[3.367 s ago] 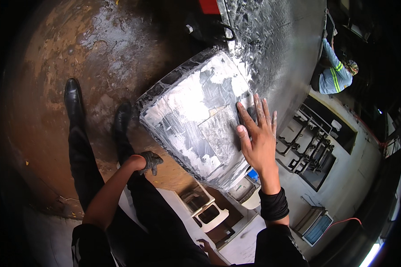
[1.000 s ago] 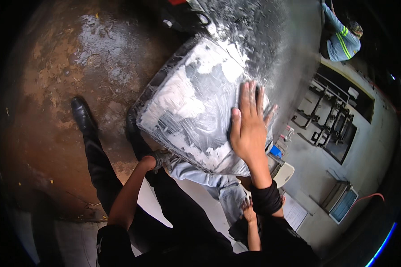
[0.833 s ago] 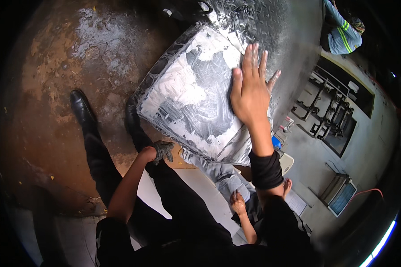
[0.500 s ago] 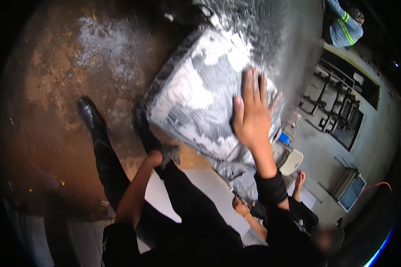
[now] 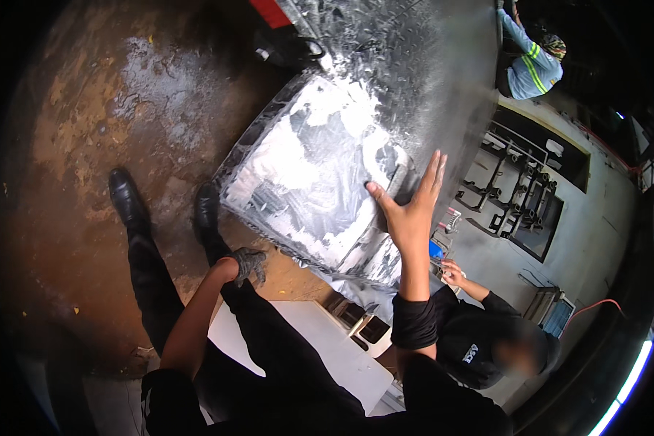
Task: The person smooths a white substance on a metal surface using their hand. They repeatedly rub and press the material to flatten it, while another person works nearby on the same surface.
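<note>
A large grey panel (image 5: 320, 185), smeared with white patches that look like filler, slopes in front of me. My bare right hand (image 5: 412, 207) is over its right edge, thumb stretched away from the fingers and nothing in its grasp. Whether the palm touches the surface I cannot tell. Down beside my leg hangs my left hand (image 5: 248, 266) in a dark grey glove, empty, with its fingers loosely apart.
A person in black (image 5: 472, 341) is close on my right, one hand raised near a blue item (image 5: 435, 249). Farther off, another person wears a light-blue, yellow-striped jacket (image 5: 534, 73). A white board (image 5: 305, 341) lies below the panel; metal parts (image 5: 512, 189) stand along the wall.
My right hand has gone from lying on the panel to its right edge, its thumb spreading wider. The view has shifted, and the person in black has come more into sight.
</note>
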The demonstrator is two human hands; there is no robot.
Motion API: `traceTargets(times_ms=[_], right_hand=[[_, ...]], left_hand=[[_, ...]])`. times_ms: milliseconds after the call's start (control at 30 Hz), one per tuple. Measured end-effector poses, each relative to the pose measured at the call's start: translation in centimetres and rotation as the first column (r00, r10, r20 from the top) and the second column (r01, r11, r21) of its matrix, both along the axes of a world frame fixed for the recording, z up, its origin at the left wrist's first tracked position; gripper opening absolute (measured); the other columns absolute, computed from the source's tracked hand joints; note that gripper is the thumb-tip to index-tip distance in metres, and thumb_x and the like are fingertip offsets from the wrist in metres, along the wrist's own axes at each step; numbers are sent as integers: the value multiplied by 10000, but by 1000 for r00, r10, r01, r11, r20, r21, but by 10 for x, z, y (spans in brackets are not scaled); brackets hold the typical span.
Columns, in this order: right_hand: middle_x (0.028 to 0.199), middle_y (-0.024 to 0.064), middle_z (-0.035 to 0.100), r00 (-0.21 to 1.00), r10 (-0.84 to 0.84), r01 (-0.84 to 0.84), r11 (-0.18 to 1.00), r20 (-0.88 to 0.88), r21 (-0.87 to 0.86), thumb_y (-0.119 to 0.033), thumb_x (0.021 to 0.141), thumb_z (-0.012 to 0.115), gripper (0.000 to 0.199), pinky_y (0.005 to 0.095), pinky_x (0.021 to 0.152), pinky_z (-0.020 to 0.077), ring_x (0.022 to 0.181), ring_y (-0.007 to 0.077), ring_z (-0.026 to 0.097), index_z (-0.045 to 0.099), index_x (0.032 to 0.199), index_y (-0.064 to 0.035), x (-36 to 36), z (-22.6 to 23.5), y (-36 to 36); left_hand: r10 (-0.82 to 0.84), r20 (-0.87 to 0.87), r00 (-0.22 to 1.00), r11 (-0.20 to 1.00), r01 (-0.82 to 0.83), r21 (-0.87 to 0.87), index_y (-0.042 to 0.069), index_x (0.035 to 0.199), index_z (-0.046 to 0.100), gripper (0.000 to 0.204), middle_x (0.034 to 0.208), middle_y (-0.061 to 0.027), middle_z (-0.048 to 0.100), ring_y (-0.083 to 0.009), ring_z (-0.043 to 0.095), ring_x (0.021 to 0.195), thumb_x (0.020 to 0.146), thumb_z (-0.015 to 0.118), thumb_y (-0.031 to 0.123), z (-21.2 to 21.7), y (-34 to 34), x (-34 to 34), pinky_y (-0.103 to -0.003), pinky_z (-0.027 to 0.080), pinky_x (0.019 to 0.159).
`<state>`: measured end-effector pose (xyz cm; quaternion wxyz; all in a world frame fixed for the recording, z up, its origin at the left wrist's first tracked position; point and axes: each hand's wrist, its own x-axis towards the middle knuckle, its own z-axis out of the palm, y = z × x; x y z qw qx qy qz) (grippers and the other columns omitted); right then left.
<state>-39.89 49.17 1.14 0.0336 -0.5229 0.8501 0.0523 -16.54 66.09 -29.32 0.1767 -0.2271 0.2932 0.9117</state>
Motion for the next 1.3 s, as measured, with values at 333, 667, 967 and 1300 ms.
traceTargets(times_ms=[333,667,967,1300], right_hand=[[1488,223,379,916,-148,245,942,372,-228,-73,711,831,989,426,1082,404,1349,325,438,274,1528,-65,3,17,24],[1561,253,271,6,163,654,746,987,-127,-134,687,649,1022,624,1070,409,1352,382,424,150,1579,-118,17,48,3],[1581,204,277,-181,242,647,759,953,-70,-182,760,651,923,579,1083,409,1371,340,422,207,1568,-123,24,41,-3],[1153,225,615,819,-169,320,928,548,-192,-38,673,898,1029,339,891,528,1034,242,645,300,1509,-91,-17,21,-3]], left_hand=[[19,-55,998,979,-30,-203,74,1407,530,529,1322,-104,573,-229,643,1026,985,563,390,-23,31,-2,-404,602,660],[-192,61,980,979,186,85,91,1443,490,555,1458,-95,447,-240,615,1099,978,578,382,-1,-1,-7,-424,606,687],[-135,-185,973,926,57,-373,87,1435,480,629,1388,-120,483,-240,571,1021,936,630,439,-52,49,-1,-380,570,731],[-56,-72,996,993,47,-111,63,1415,496,545,1231,-103,613,-214,628,743,969,599,359,-15,14,-2,-396,553,590]])
